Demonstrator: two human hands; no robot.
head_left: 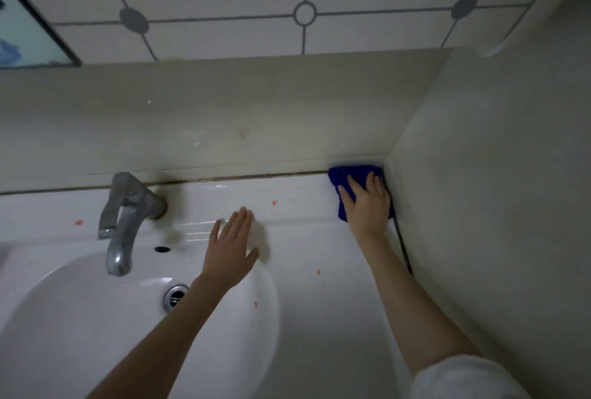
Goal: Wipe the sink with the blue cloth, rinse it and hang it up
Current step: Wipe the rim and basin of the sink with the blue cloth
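Observation:
The white sink fills the lower view, with its bowl at the lower left and a drain in the bottom. The blue cloth lies bunched in the sink deck's far right corner, against the wall. My right hand presses flat on the cloth and covers its middle. My left hand rests flat on the sink rim behind the bowl, fingers spread, holding nothing. Small red specks dot the deck and bowl.
A metal tap stands at the back left of the bowl, above an overflow hole. A beige ledge runs behind the sink, a wall closes the right side, and a mirror edge shows top left.

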